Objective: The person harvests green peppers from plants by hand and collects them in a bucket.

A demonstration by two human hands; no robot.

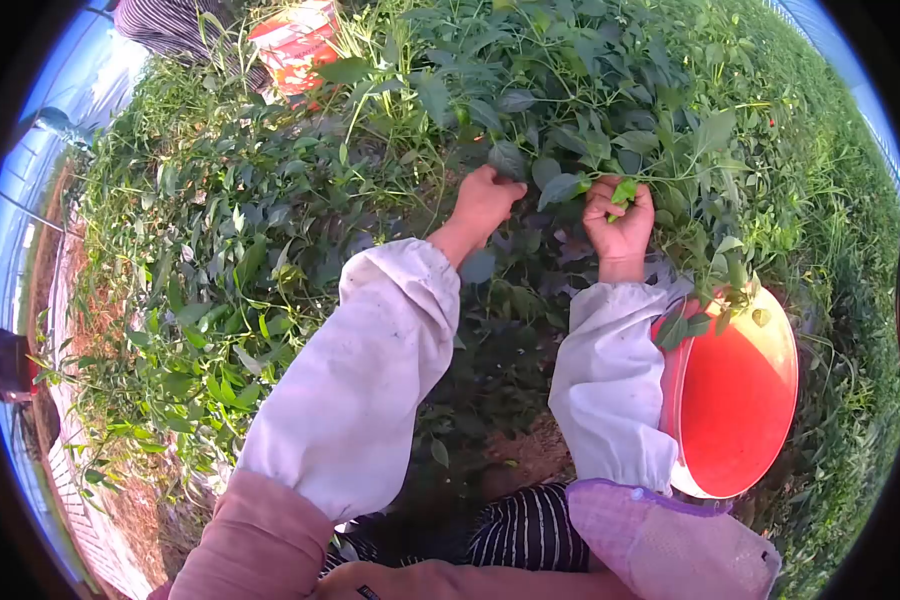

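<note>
My right hand (620, 225) is closed around a bright green pepper (624, 191), among the leaves of a pepper plant (660, 150). To its left, my left hand (484, 206) has its fingers curled together beside a dark leaf (507, 160); whatever they pinch, if anything, is hidden. Light sleeve covers (360, 370) are on both forearms. A bucket with a red-orange inside (745, 400) leans close to my right forearm, and some leaves hang over its rim.
Dense green plants (210, 270) spread on both sides. At the upper left stands another red bucket (297, 45), near a person in striped clothing (175, 22). Bare soil (530, 455) shows between the plants near my knees. A pale path (80, 480) runs along the far left.
</note>
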